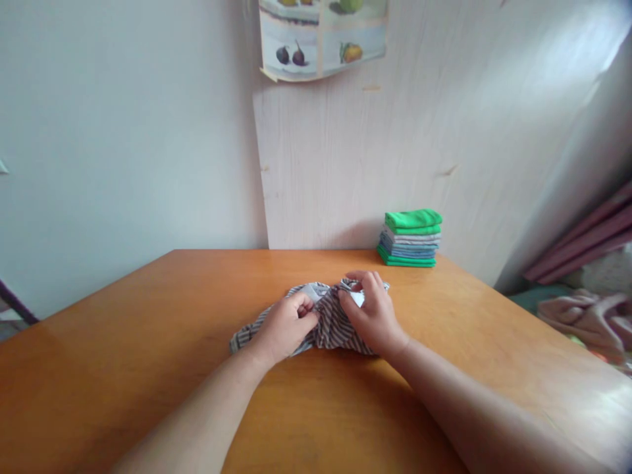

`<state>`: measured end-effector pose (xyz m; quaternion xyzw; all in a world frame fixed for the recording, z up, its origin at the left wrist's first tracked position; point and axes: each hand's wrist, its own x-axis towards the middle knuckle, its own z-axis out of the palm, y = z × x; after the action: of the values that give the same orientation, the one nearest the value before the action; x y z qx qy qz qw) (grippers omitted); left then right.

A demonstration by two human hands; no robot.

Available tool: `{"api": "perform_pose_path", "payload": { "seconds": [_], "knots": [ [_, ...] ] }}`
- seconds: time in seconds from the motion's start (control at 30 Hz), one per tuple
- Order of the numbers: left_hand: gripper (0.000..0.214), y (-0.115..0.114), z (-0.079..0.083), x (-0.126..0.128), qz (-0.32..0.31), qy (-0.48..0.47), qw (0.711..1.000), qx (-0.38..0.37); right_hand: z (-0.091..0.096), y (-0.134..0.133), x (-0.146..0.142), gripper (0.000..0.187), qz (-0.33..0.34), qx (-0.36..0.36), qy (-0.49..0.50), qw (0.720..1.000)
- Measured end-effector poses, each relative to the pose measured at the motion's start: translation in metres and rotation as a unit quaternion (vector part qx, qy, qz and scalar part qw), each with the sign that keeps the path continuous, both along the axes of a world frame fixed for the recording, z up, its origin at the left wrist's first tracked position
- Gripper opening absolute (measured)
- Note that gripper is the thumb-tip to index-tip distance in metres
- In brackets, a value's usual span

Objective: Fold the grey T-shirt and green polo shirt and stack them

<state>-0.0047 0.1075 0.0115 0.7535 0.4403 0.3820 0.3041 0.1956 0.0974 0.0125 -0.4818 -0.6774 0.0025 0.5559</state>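
Observation:
A crumpled grey-and-white striped garment lies bunched on the wooden table in front of me, with patches of white showing near its top edge. Its exact kind is hard to make out. My left hand is closed, the fingertips pinching the cloth left of the garment's middle. On the other side, my right hand curls over the garment's upper right part, thumb and fingers gripping the fabric there. Both hands cover some of the cloth.
On the table's far right corner stands a neat stack of folded green, grey and blue cloths. The wooden table reaches a wall with a fruit picture. Beyond its right edge lies a heap of fabric.

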Motion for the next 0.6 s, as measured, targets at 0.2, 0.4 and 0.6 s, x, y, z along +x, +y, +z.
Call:
{"api": "perform_pose_path", "payload": {
  "seconds": [0.2, 0.4, 0.6],
  "knots": [
    [0.009, 0.003, -0.001, -0.001, -0.019, -0.087, 0.995, -0.048, 0.008, -0.024, -0.015, 0.007, 0.209, -0.067, -0.043, 0.975],
    [0.009, -0.002, 0.005, -0.001, -0.014, -0.113, 0.99, -0.085, -0.008, -0.011, -0.021, 0.009, 0.207, -0.208, 0.007, 0.956],
    [0.007, -0.004, 0.008, 0.0, -0.038, -0.127, 0.987, -0.093, -0.01, -0.007, -0.02, 0.016, 0.233, -0.301, 0.128, 0.916]
  ]
}}
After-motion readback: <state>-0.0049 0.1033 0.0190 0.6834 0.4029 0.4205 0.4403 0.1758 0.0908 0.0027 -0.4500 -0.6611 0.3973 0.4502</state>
